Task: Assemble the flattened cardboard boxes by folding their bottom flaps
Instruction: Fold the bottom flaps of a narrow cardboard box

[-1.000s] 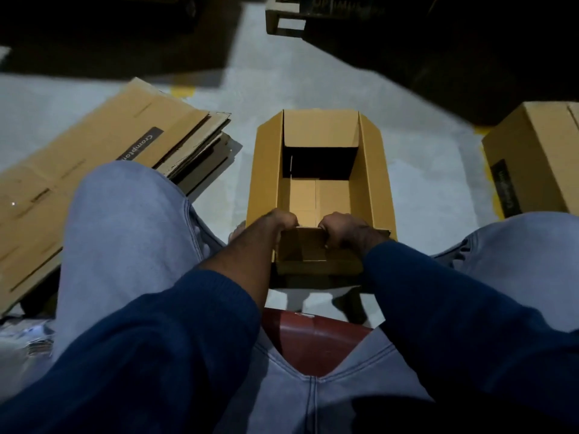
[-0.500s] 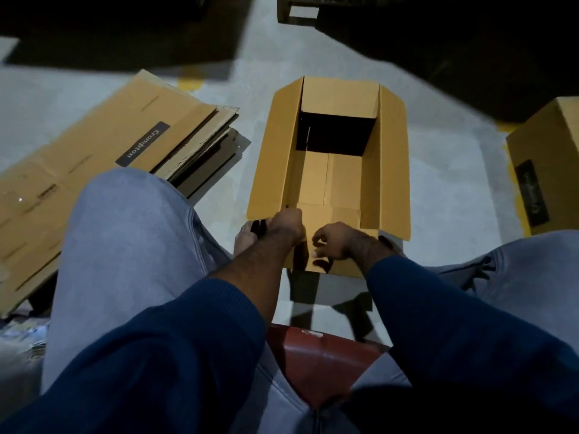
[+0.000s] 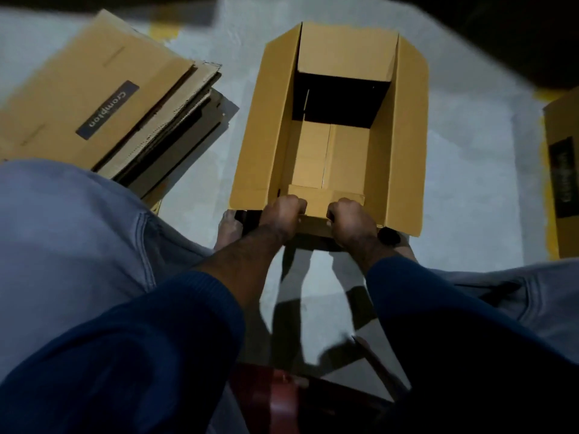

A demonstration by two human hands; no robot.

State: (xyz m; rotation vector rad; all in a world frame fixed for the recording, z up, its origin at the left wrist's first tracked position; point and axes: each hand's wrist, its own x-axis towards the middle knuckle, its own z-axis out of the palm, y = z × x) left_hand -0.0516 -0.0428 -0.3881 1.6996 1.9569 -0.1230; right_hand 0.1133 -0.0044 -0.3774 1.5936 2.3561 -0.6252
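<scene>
An open cardboard box (image 3: 404, 142) stands on the floor between my knees, its top flaps spread outward and its folded bottom flaps visible inside. My left hand (image 3: 283, 216) grips the near flap (image 3: 316, 203) of the box at its left part, fingers curled over the edge. My right hand (image 3: 347, 219) grips the same flap a little to the right. The flap's underside is hidden behind my hands.
A stack of flattened boxes (image 3: 103, 104) with a dark label lies on the floor at the left. An assembled box (image 3: 562, 170) stands at the right edge. My grey-trousered legs (image 3: 72, 233) flank the box. A red seat (image 3: 282, 399) is below me.
The box has shifted farther from me and looms larger as my head leans in. Both hands have moved from pressing the near flap down to gripping its edge.
</scene>
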